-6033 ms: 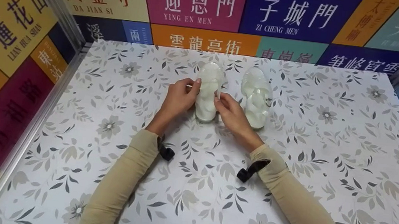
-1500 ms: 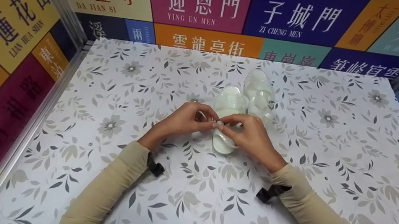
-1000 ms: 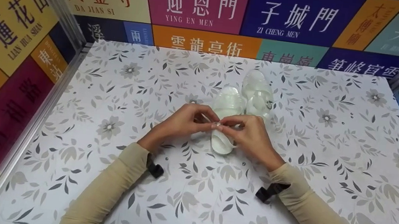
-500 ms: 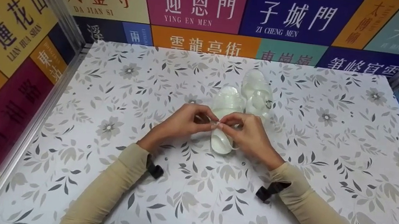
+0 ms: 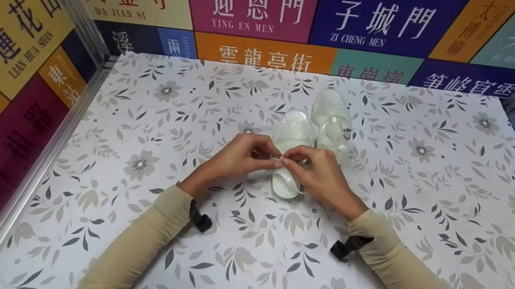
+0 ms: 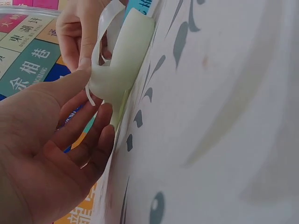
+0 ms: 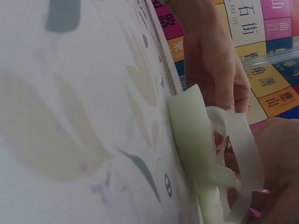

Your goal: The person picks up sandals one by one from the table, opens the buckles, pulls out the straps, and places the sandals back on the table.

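A pale, milky-white sandal [image 5: 295,127] lies on the flower-patterned table between both hands, its heel toward me. My left hand [image 5: 241,155] pinches the end of its ankle strap between thumb and forefinger. From the other side, my right hand [image 5: 326,173] pinches the strap at the same spot, fingertips meeting the left ones. The fingertips hide most of the fastening there. A thin strap tip pokes out below the left thumb in the left wrist view. In the right wrist view, the strap [image 7: 247,149] arches above the heel. The matching sandal [image 5: 329,107] stands just beyond, to the right, with a small buckle.
A white tabletop [image 5: 420,265] with grey leaves and flowers spreads around the hands. Coloured panels with lettering form a back wall [image 5: 256,5] and side walls. Black camera mounts [image 5: 201,220] sit at both wrists.
Since six seconds ago, the left sandal has come toward me and slightly right, and both hands have moved from its sides to its strap. Over the last second, only small fingertip shifts show.
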A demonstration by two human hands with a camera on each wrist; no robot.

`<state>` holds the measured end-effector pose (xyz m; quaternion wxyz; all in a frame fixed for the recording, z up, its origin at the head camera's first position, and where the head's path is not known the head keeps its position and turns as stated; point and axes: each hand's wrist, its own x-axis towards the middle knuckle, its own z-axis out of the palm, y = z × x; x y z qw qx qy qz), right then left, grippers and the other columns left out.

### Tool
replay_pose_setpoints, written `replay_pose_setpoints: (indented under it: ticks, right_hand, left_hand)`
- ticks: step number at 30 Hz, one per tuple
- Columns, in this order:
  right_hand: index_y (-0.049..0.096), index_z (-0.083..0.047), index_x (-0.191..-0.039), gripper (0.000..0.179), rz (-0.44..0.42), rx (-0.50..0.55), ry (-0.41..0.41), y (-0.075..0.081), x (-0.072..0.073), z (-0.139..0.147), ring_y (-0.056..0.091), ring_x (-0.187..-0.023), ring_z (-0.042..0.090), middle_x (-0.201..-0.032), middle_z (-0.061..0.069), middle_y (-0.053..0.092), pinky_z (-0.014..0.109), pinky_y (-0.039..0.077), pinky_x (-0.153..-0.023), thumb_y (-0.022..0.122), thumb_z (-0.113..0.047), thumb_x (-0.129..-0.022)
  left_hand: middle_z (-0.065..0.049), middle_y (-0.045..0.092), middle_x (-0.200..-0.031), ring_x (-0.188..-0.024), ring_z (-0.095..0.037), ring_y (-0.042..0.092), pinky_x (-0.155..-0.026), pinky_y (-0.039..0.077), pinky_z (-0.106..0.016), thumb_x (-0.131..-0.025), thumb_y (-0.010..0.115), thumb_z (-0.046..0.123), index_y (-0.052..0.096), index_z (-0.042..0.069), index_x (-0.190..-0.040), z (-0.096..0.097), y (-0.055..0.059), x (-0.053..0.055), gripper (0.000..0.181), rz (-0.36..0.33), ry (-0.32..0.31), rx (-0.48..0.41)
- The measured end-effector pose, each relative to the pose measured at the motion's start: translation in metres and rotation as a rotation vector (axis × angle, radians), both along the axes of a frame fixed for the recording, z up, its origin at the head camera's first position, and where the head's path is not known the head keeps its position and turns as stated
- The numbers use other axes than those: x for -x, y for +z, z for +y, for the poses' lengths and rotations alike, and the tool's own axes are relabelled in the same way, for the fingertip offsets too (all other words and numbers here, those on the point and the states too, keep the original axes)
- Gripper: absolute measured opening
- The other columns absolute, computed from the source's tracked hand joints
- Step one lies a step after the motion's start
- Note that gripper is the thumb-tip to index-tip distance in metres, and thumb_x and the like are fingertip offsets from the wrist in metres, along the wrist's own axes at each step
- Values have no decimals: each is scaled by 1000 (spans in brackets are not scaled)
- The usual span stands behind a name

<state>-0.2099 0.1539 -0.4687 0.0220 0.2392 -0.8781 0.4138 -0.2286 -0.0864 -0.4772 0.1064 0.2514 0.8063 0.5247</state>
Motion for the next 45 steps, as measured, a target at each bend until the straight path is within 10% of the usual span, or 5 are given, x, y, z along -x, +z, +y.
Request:
replay_pose_setpoints:
  ticks: [45]
  right_hand:
    - [77,-12,-110,13,-99,46,47,-2,1,7,82,-103,19,-104,1,84,38,64,-95,78,-21,-102]
  left_hand:
    - [5,83,-102,-94,-8,78,-87,64,-28,-99,83,33,82,20,-108,4,2,-1,17,29,25,36]
